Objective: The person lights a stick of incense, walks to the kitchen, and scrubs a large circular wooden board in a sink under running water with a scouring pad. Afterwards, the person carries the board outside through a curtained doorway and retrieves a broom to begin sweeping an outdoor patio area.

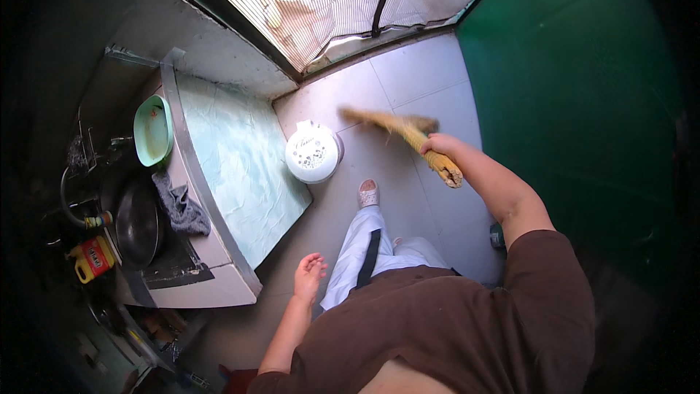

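My right hand (440,146) grips the bound handle of a short straw hand broom (407,128). The broom's blurred bristle end points away from me, over the pale floor tiles (437,87), and its cut handle end sticks out behind my fist. To the left of the broom a round white lidded bin (313,154) with printed decoration stands on the floor. My left hand (310,274) hangs beside my left thigh with bent fingers and nothing in it. One foot in a light sandal (368,193) shows between the bin and my body.
On the left, a counter (219,276) carries a green plastic basin (153,130), a grey cloth (181,205), a black wok (139,221) and a yellow jug (92,259). A screened door (328,5) is ahead. A green panel (574,93) rises at the right.
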`<state>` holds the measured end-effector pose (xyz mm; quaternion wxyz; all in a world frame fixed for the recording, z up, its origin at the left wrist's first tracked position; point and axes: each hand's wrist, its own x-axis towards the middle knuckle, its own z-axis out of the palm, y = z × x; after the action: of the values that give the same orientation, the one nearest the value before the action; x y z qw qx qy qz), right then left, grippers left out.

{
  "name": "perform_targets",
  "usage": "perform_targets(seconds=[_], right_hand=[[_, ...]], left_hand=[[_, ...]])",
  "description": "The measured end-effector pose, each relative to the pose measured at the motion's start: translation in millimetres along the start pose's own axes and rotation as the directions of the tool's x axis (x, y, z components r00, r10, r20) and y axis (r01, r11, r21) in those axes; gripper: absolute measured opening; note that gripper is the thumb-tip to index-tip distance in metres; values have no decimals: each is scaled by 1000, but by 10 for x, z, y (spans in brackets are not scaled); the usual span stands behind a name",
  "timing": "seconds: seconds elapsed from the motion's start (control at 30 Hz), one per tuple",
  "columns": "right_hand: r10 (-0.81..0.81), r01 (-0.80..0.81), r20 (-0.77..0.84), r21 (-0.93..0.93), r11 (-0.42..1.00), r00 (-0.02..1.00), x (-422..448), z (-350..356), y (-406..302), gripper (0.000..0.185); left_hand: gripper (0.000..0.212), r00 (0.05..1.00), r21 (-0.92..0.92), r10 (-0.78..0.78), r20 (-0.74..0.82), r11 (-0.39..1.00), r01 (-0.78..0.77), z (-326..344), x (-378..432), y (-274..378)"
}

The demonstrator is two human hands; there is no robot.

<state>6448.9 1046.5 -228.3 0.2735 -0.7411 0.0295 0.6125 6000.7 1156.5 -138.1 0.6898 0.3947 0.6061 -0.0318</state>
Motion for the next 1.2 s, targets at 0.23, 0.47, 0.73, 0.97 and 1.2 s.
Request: perform_targets(seconds=[0.23, 0.47, 0.73, 0.97, 1.2], right_hand=[[-225, 314, -280, 333, 889, 933, -265, -399, -474, 69], [-54, 90, -75, 635, 767, 996, -736, -1040, 42, 46], [211, -248, 156, 805, 538, 965, -576, -1558, -403, 24], [93, -162, 138, 680, 715, 986, -435, -1786, -1470, 39], [-7, -176, 312, 555, 813, 950, -33, -1841, -3065, 43]], left_hand=[[22, 970, 301, 100, -222, 953, -30, 306, 271, 327], [24, 769, 702, 588, 250, 437, -562, 1401, 938, 2009], [40, 196, 469, 427, 883, -776, -422, 3379, 1611, 5193], [68, 563, 205, 504, 655, -835, 510, 3582, 2280, 7347], [31, 530, 800, 775, 345, -538, 266, 3245, 2610, 8716]])
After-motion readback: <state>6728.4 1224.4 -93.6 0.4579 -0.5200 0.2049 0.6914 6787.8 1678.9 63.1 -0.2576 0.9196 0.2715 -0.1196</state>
